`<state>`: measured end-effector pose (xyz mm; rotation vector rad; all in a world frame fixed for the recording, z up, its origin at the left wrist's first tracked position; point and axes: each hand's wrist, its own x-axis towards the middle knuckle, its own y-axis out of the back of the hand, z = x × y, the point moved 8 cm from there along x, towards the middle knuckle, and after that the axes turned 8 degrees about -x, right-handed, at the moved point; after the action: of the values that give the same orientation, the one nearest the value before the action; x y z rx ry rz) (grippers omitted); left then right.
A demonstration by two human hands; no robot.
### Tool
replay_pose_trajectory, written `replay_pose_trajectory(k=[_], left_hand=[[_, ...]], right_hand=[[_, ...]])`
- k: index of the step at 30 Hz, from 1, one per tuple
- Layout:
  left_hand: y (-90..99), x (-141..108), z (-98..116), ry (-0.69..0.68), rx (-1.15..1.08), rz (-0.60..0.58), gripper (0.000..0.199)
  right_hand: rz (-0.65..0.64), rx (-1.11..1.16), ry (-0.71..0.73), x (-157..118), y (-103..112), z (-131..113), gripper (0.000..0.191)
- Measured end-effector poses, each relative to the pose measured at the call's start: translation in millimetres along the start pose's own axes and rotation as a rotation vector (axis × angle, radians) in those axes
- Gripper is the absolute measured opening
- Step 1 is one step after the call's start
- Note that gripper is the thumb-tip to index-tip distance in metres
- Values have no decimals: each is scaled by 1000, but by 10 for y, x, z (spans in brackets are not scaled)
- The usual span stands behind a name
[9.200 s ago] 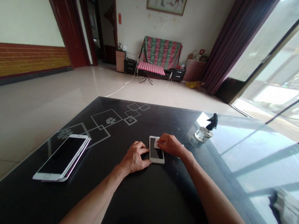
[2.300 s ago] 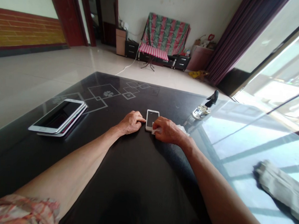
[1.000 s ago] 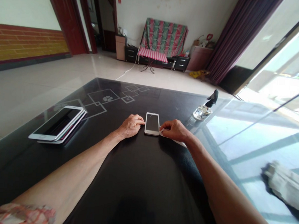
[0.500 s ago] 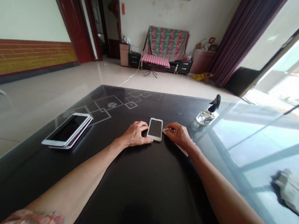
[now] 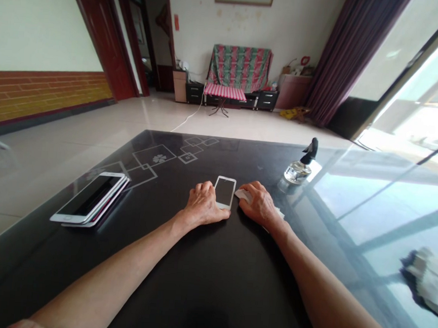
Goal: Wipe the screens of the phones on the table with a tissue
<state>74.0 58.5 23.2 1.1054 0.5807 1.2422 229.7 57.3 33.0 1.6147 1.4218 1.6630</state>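
Observation:
A white smartphone (image 5: 225,191) with a dark screen lies face up on the dark glossy table (image 5: 212,277). My left hand (image 5: 203,205) grips its left side, with the thumb along the bottom edge and the fingers at the left edge. Just right of the phone, apart from it, my right hand (image 5: 258,202) is closed on a white cloth or tissue (image 5: 243,194) pressed against the tabletop. Part of that cloth shows past the wrist; the rest is hidden under the palm.
Several stacked phones or tablets (image 5: 90,198) lie at the left. A clear spray bottle (image 5: 298,171) with a black trigger head stands beyond my right hand. A crumpled grey cloth (image 5: 429,278) lies at the right edge. Beyond the table is a small striped folding table (image 5: 225,92).
My left hand has wrapped further over the phone's left side, its thumb now along the bottom edge. My right hand has turned flatter over the white cloth. The view has shifted slightly.

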Motion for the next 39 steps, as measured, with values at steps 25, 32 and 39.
replay_pose_trajectory(k=[25, 32, 39], left_hand=[[118, 204, -502, -363, -186, -204, 64], [120, 210, -552, -336, -207, -253, 67], [94, 210, -576, -299, -238, -327, 74]], right_hand=[[5, 182, 292, -40, 4, -582, 17], [-62, 101, 478, 2, -116, -838, 21], [-117, 108, 709, 103, -134, -960, 17]])
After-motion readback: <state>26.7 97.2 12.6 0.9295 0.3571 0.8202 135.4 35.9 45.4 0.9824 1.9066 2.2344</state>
